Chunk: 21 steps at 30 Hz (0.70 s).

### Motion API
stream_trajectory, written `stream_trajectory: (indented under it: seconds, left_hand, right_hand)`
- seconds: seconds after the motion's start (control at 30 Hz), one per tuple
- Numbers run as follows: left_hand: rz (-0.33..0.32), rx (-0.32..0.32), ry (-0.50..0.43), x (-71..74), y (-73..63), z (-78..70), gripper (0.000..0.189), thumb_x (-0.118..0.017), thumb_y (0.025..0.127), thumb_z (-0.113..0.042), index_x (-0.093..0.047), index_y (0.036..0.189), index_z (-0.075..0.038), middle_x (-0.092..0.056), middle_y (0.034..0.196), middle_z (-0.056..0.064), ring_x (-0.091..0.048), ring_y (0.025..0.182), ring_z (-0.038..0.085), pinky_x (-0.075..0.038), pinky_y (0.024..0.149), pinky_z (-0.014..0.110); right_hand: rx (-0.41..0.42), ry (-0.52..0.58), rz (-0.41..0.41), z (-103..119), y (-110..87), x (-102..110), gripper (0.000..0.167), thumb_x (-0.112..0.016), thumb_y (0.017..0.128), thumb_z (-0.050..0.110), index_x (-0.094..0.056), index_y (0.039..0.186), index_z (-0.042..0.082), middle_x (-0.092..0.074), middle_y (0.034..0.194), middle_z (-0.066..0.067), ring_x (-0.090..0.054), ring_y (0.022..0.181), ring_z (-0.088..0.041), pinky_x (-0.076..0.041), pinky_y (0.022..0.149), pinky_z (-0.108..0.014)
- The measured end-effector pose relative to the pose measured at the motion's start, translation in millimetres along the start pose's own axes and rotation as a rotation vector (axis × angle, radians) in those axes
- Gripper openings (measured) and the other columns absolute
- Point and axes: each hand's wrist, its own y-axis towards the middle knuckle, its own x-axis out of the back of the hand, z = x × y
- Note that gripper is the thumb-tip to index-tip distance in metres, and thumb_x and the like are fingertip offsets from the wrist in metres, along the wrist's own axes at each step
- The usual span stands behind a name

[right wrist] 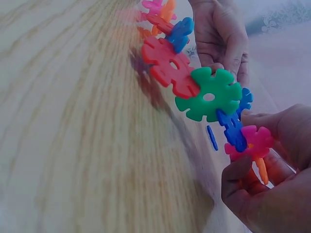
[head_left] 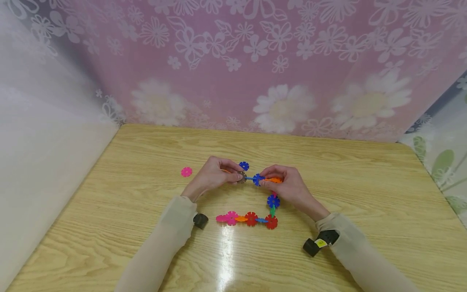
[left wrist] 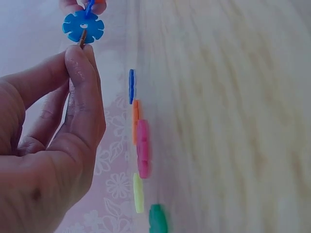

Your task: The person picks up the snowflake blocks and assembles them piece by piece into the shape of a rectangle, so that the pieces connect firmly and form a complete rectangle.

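A chain of slotted plastic flower discs bends round into an open frame shape. My left hand [head_left: 215, 173] pinches a brownish-grey disc [head_left: 242, 177] by its edge. That disc meets a light blue disc [left wrist: 73, 23], which joins a dark blue one [head_left: 257, 180]. Between its thumb and fingers my right hand [head_left: 290, 184] grips the chain at this dark blue disc, beside an orange disc [head_left: 276, 179]. Below, the chain runs through pink, blue and green [right wrist: 201, 104] discs to a red corner disc [head_left: 271, 222]. From there a row goes left to a pink end disc [head_left: 221, 218].
A loose pink disc [head_left: 186, 172] lies left of the left hand. Another loose dark blue disc [head_left: 244, 165] lies just behind the hands. In the left wrist view, several more discs, including a yellow one [left wrist: 138, 193], appear edge-on. A floral curtain [head_left: 219, 81] borders the wooden table [head_left: 109, 227].
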Motion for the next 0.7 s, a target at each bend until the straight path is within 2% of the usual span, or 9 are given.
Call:
stream_trajectory:
  seconds: [0.27, 0.5, 0.7]
  left_hand:
    - [-0.015, 0.024, -0.066, -1.7, 2.1, 1.0, 0.018, -0.078, 0.088, -0.003, -0.078, 0.107, -0.002, -0.077, 0.100, 0.012, -0.074, 0.079, 0.015, -0.063, 0.079, 0.035]
    - [-0.017, 0.031, -0.073, -2.2, 1.6, -0.1, 0.019, -0.077, 0.088, 0.000, -0.077, 0.107, -0.001, -0.076, 0.100, 0.014, -0.073, 0.077, 0.015, -0.063, 0.078, 0.036]
    - [-0.011, 0.060, -0.120, -2.3, 2.2, -0.1, 0.020, -0.077, 0.089, 0.000, -0.076, 0.108, -0.001, -0.077, 0.102, 0.014, -0.075, 0.081, 0.017, -0.064, 0.079, 0.035]
  right_hand:
    - [0.010, 0.002, -0.011, -0.4, 0.5, -1.7, 0.020, -0.079, 0.091, 0.020, -0.076, 0.108, 0.010, -0.077, 0.112, -0.010, -0.069, 0.093, -0.018, -0.054, 0.073, -0.024]
    - [-0.003, 0.029, -0.016, -0.5, 0.2, -4.2, 0.018, -0.079, 0.091, 0.018, -0.076, 0.107, 0.010, -0.077, 0.112, -0.009, -0.068, 0.096, -0.018, -0.054, 0.077, -0.024]
    - [0.031, 0.013, -0.016, -1.0, 1.9, -4.6, 0.018, -0.078, 0.092, 0.018, -0.076, 0.107, 0.010, -0.076, 0.113, -0.009, -0.066, 0.099, -0.018, -0.053, 0.081, -0.025]
